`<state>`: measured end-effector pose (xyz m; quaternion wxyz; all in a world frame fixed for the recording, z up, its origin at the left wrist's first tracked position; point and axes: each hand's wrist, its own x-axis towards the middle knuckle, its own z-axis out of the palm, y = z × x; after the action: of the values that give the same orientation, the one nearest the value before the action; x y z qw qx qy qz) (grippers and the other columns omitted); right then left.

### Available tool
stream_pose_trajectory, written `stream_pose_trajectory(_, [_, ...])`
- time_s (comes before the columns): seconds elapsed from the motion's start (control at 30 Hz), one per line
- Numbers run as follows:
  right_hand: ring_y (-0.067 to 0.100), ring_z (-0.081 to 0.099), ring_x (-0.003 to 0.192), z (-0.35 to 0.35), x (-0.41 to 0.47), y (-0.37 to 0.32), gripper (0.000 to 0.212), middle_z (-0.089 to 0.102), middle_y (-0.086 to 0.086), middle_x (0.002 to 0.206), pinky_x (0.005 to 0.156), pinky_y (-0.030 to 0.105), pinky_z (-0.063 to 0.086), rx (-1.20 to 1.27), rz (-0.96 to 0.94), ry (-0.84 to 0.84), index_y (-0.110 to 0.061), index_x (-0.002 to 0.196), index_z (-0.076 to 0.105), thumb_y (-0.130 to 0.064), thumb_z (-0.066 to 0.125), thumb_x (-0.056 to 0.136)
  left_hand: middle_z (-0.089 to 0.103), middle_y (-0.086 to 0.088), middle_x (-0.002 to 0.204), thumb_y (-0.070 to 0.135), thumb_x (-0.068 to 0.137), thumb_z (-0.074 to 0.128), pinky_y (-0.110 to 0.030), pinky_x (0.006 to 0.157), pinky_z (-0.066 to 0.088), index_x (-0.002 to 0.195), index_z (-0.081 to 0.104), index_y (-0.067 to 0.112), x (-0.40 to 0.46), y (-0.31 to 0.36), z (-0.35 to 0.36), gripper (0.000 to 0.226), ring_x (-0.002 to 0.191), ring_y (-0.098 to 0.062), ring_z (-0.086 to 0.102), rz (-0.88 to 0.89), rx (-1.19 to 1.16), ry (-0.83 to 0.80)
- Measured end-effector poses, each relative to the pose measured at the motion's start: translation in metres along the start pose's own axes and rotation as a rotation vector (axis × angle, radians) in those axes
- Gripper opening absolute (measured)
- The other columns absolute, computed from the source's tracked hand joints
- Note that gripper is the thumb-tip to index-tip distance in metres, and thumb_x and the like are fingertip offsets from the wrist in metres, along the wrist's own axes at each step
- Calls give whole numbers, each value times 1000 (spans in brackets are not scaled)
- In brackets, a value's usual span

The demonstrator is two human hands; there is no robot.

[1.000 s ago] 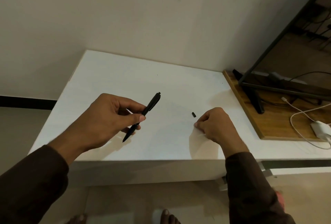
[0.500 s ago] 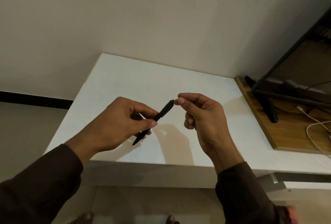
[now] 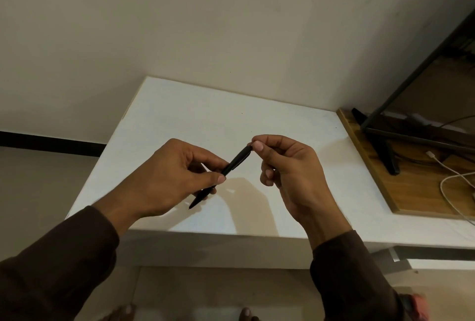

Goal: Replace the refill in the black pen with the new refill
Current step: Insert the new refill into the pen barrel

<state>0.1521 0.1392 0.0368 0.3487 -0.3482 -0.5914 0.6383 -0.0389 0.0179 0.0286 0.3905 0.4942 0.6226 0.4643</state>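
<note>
Black, the pen [image 3: 223, 175] sits above the white counter [image 3: 257, 125]: our left hand [image 3: 167, 179] pinches its middle, our right hand [image 3: 285, 166] pinches its top end. It looks nearly whole; we judge only closing remains.

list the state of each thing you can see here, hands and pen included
black pen: held tilted above the table, tip down-left, not resting on it
left hand: shut on the pen's middle
right hand: fingertips pinched at the pen's top end
white table: only shadows show on its top
white cable: loose on the wooden board
</note>
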Motion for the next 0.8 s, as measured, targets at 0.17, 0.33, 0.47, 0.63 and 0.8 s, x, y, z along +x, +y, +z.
stream_pose_trajectory(0.17, [14,48,48,0,0,0,10,69,7,74,47,27,44,6,7,-2,-12,89,82,-6,74,91,82,-1,83,17,88,78,-30,71,66,99,84,33,1,-2,0,21,75,-22,79,6,12,-13])
stream_pose_trajectory(0.33, [14,48,48,-1,-1,-2,8,66,-1,68,47,26,44,15,24,-46,-8,94,79,-6,72,94,81,-1,84,18,88,78,-33,73,66,99,84,33,2,-2,-1,19,75,-21,79,10,22,-9])
stream_pose_trajectory(0.47, [14,49,49,-2,-1,-2,12,67,2,71,47,27,44,26,42,-78,-8,91,79,-3,69,95,81,2,83,16,88,78,-32,74,66,99,84,30,0,-3,-1,19,75,-20,80,5,24,-16])
stream_pose_trajectory(0.63, [14,50,51,-6,-1,-4,18,65,2,69,48,28,45,-26,30,-102,-12,89,80,-1,67,95,82,4,81,18,88,79,-30,72,66,101,84,30,-1,-2,0,19,75,-19,80,-3,34,-24])
stream_pose_trajectory(0.8, [17,54,53,-7,-2,-8,16,62,9,67,51,30,49,-205,-26,-85,-14,89,80,-5,70,96,82,0,81,19,88,78,-31,72,66,102,84,29,-2,-1,1,18,75,-19,80,-9,31,-22])
